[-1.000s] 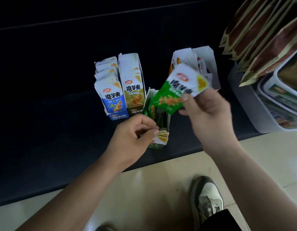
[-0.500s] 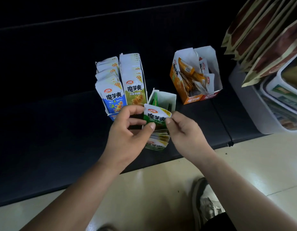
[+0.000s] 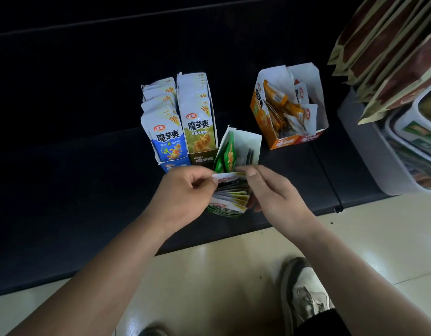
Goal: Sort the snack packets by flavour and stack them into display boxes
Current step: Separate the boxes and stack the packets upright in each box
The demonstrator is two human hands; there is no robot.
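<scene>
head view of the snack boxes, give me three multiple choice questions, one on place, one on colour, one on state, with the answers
1. Where does the orange box stand relative to the green box?
A. farther back and to its right
B. directly on top of it
C. to its left

2. What colour is the lower half of the front packet in the leftmost box?
A. red
B. blue
C. black

3. How is the white-topped packet over the green box held?
A. lying loose on the floor
B. tucked inside the orange box
C. pinched by the left hand and the right hand

Answers:
1 A: the orange box sits beyond and right of the green one, with a gap between them.
2 B: blue print fills its lower half.
3 C: fingers of both hands grip its top edge.
</scene>
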